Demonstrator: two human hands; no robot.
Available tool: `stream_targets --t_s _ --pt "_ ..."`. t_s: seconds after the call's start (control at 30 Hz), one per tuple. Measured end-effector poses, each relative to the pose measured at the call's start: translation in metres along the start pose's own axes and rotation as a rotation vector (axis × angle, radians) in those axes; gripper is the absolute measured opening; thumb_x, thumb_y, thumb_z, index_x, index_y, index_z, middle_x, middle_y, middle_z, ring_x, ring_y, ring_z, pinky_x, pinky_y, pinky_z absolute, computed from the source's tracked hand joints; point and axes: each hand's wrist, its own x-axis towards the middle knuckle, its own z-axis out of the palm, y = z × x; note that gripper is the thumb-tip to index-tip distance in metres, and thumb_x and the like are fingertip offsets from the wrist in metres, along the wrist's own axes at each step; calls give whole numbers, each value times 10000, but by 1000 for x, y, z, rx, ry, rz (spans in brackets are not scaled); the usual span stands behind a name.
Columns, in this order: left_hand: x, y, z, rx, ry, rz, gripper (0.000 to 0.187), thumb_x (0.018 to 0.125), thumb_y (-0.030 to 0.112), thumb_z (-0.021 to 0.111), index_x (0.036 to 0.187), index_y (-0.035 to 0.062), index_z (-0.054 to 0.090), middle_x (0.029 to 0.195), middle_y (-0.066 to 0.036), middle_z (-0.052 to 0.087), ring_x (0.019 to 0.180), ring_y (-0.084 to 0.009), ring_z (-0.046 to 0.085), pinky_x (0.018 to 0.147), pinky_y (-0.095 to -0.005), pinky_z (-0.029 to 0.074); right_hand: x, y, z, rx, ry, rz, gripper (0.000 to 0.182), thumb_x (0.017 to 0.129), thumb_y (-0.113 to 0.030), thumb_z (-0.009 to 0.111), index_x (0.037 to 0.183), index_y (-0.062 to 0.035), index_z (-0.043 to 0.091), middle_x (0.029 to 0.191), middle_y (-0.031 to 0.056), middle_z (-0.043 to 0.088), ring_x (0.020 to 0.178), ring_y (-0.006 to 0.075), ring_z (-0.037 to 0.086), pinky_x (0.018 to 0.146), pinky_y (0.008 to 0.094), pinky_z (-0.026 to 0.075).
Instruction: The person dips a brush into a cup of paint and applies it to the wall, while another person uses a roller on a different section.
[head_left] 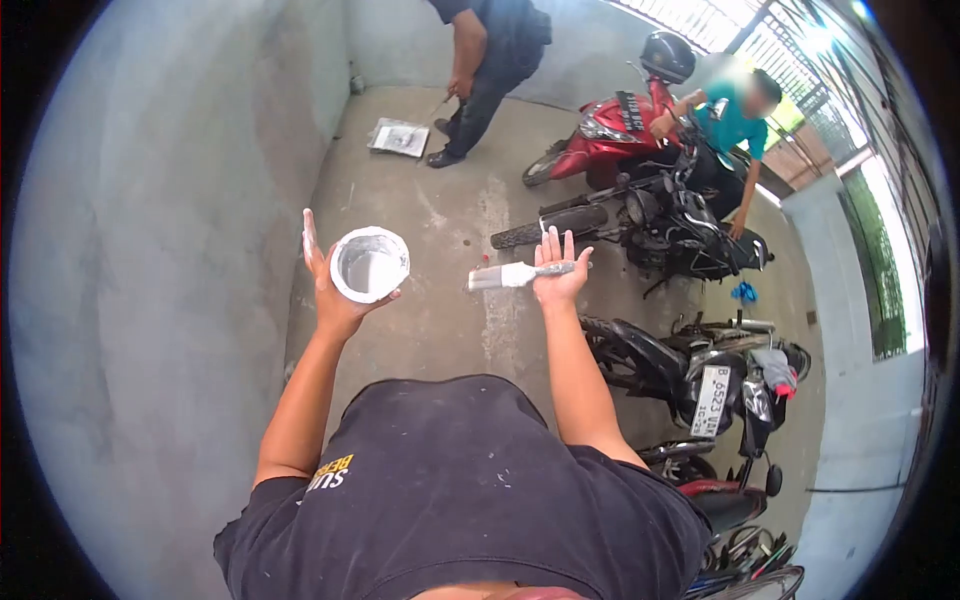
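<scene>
My left hand holds a small white paint pot from its left and underside. Its rim is thick with white paint, and some pale paint shows inside. One finger of that hand stands up away from the pot. Across the palm of my right hand lies a paintbrush, its bristles pointing left and smeared white. The fingers of this hand stretch upward while the brush handle stays held at the palm. Pot and brush are apart, both raised above the concrete floor.
A bare grey wall rises on my left. Ahead, a person stands by a paint-smeared tray. Another person leans over a black motorcycle beside a red scooter. Another parked motorcycle stands close on my right.
</scene>
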Motion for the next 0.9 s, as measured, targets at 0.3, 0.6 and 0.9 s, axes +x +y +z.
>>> stream_targets --t_s 0.3,0.6,0.9 --pt "-59 72 10 -298 -5 -283 818 451 471 978 1128 105 700 1648 -216 17 1501 -344 169 1158 -482 319 57 6 -44 -27 123 150 775 949 -692 415 1500 -146 391 1466 154 505 1381 304 447 1168 457 282" --pt "-86 -19 67 -62 18 -181 917 522 204 986 1305 32 542 1635 -158 200 1390 -282 431 1141 -411 364 -25 -48 80 -1537 -955 -593 510 993 -92 458 1493 -7 403 1521 206 435 1474 375 299 1209 486 159" --pt "-7 -160 78 -90 -22 -154 845 557 275 972 1264 32 578 1588 -197 298 1385 -336 436 1132 -427 386 -87 -5 133 -1830 -1150 -660 581 885 -76 603 1446 -15 465 1522 187 436 1452 408 327 1198 539 179"
